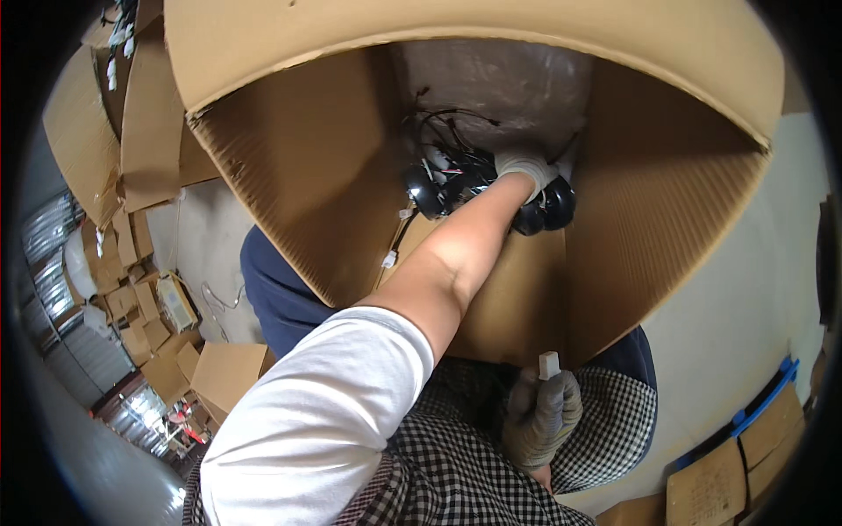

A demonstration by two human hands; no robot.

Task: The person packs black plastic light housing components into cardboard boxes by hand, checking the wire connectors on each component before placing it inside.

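My left arm reaches deep into a large open cardboard box (316,167). My left hand (524,168), in a pale glove, is down among glossy black rounded parts (548,208) with dark cables (452,131); its fingers are mostly hidden, so I cannot tell whether it grips one. A cable with a white connector (389,259) lies along the box's inner side. Low in the view, beside a black-and-white checked cloth over my lap, my right hand (545,419) wears a grey glove. Its fingers are closed round a small white block (549,365), which sticks up from them.
Crumpled clear plastic (500,83) covers the box's far inner wall. On the left are loose cardboard pieces and an open carton (228,379), with a thin cable (215,298) on the floor. Flattened cardboard (706,482) and a blue bar (763,399) are at the lower right.
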